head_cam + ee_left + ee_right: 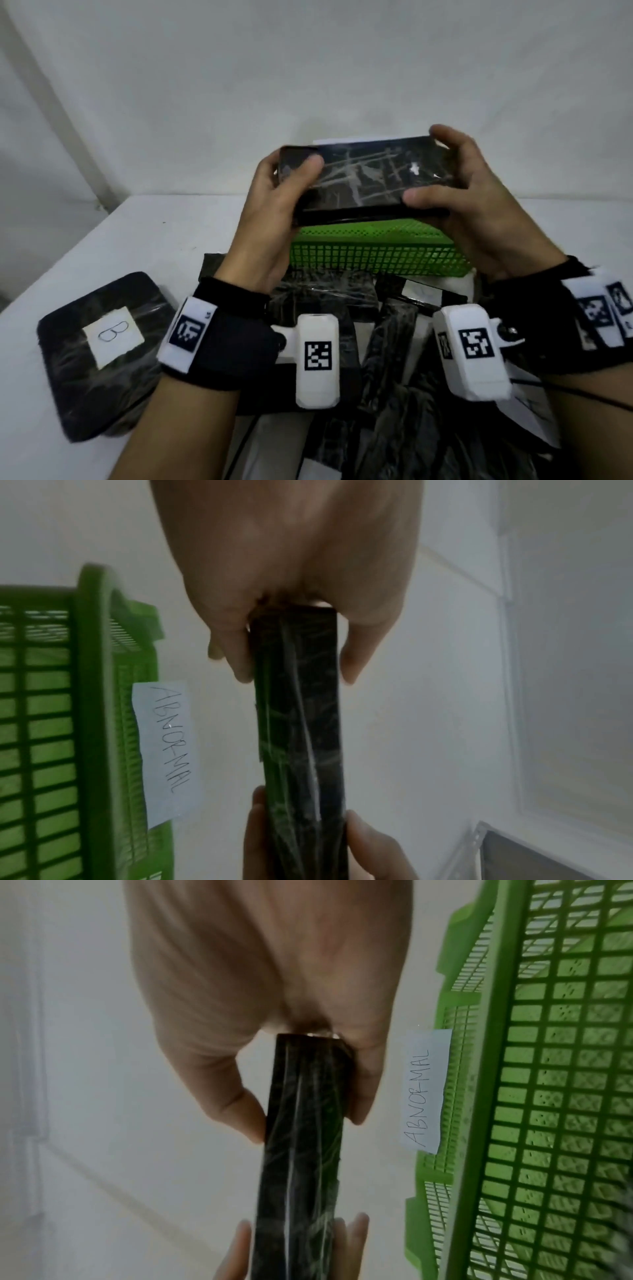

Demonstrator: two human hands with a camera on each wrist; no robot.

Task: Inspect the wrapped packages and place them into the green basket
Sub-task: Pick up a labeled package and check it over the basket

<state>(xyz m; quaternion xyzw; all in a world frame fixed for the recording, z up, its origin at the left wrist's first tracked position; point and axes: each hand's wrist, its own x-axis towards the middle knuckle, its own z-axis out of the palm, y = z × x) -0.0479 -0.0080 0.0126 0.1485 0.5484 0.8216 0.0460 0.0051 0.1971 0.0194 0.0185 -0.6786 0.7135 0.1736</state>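
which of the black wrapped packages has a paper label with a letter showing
The flat square package lying alone at the table's left edge: a white paper square marked "B" sits on its top.

A flat black wrapped package (368, 180), its clear film creased and shiny, is held level in the air above the green basket (380, 253); fingers pinch each short end; the basket is a green plastic mesh tray on the white table, with a white paper label (426, 1093) reading "ABNORMAL" at its far side; more black wrapped packages (342, 301) lie in a heap just before the basket.
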